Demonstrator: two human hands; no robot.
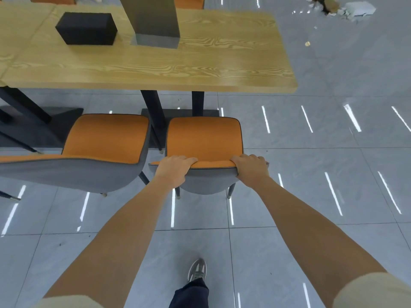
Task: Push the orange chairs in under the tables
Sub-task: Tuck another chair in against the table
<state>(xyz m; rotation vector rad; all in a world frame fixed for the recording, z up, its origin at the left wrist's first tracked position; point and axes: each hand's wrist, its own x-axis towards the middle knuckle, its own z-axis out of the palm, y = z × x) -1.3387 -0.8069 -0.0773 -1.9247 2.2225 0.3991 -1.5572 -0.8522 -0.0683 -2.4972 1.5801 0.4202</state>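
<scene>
Backrest top of right orange chair (203, 138) gripped by left hand (172, 171) and right hand (251, 168); seat short of table (200, 70). Even, straight push advised, table leg (153, 116) to be cleared.

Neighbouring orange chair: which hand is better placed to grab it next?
Left, probably: the left hand grips the held chair on the side nearest the neighbouring chair; the right hand grips its far corner.

One view only: head camera, high above and just behind the orange chair (203, 138), facing forward and steeply down. Chair close, mid-frame; wooden table (222, 70) beyond it, wide-angle.
</scene>
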